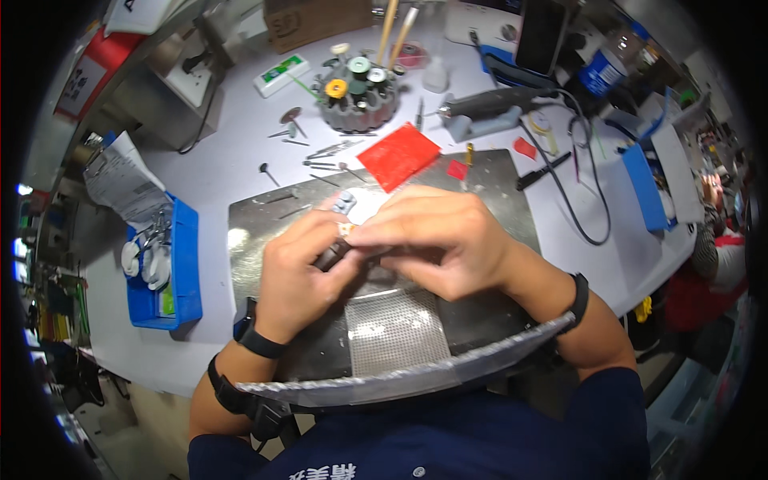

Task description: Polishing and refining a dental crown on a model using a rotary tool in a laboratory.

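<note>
navy shirt (pixel 480 436) fills the lower edge, and just beyond it a curved clear sheet (pixel 416 390) with a whitish rim crosses in front of the body. past that sheet, a dark metal plate (pixel 260 268) covers the near middle of the white table (pixel 588 268), with a finely patterned metal panel (pixel 396 332) at the plate's near edge.

the left hand (pixel 300 260) and the right hand (pixel 456 236) meet over the plate's middle, both wrists wearing black bands. the left thumb and fingers are pinched together around a small pale piece (pixel 347 230) with an orange spot, and the right fingertips close in against it; the fingers hide most of it. a blue-grey piece (pixel 344 202) shows just beyond the left fingertips; i cannot tell whether it is held.

a red packet (pixel 398 156) lies across the plate's far edge, with thin metal bits (pixel 320 166) scattered to its left. a black pen-like tool (pixel 544 170) sits just off the plate's far right corner. toward the table's far edge stands a round grey holder (pixel 358 118) full of bits; a blue bin (pixel 188 276) stands along the left edge.
</note>
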The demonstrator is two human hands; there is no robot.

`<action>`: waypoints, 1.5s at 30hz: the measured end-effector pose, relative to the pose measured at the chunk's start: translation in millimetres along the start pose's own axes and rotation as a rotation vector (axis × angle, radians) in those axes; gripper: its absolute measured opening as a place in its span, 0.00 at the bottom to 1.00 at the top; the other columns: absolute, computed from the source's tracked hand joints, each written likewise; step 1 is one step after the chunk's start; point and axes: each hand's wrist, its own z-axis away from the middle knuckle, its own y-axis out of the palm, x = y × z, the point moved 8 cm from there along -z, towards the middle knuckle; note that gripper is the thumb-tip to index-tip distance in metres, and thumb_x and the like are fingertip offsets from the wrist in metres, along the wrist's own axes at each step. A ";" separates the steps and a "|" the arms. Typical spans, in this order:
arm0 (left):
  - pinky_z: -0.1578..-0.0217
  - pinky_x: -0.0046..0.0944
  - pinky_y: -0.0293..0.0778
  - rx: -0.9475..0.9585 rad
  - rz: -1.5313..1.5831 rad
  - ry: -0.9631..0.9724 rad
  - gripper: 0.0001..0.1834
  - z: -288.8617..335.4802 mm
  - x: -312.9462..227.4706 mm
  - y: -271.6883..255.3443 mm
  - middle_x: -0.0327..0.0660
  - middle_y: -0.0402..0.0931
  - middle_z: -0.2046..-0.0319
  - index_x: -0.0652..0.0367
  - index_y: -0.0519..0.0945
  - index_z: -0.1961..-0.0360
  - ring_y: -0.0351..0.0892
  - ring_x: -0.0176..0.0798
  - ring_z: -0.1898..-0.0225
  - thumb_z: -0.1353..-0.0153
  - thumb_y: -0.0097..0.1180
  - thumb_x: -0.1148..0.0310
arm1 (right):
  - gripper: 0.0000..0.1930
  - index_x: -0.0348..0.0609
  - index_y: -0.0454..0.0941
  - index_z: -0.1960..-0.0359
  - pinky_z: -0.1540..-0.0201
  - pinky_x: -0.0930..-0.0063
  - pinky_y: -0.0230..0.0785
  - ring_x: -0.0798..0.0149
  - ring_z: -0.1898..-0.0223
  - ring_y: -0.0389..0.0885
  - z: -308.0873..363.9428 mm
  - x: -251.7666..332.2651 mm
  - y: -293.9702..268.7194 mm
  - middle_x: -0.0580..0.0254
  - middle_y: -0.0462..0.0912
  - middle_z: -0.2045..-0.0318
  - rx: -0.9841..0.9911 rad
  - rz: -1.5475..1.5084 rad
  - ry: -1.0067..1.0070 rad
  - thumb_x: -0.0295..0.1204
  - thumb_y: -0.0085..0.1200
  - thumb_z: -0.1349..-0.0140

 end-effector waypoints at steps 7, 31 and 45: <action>0.49 0.42 0.84 0.027 0.024 -0.040 0.10 -1.5 0.2 -0.6 0.44 0.85 0.62 0.62 0.87 0.63 0.85 0.44 0.70 0.46 0.73 0.74 | 0.24 0.43 0.90 0.51 0.60 0.69 0.79 0.57 0.63 0.87 1.9 -5.5 3.1 0.55 0.90 0.63 0.069 0.105 0.039 0.17 0.73 0.53; 0.32 0.59 0.75 0.004 0.091 -0.004 0.10 -0.8 2.9 0.6 0.45 0.85 0.63 0.65 0.88 0.63 0.87 0.44 0.61 0.48 0.72 0.79 | 0.17 0.35 0.90 0.57 0.65 0.76 0.80 0.64 0.68 0.89 -5.6 3.3 -8.3 0.52 0.90 0.66 0.002 0.021 0.111 0.10 0.68 0.50; 0.49 0.42 0.85 -0.020 -0.031 -0.034 0.13 5.4 -2.6 -5.2 0.44 0.85 0.60 0.61 0.85 0.62 0.88 0.53 0.47 0.49 0.73 0.74 | 0.22 0.41 0.88 0.52 0.73 0.66 0.63 0.61 0.78 0.71 -15.3 18.5 18.8 0.65 0.78 0.76 0.122 0.509 -0.108 0.20 0.70 0.52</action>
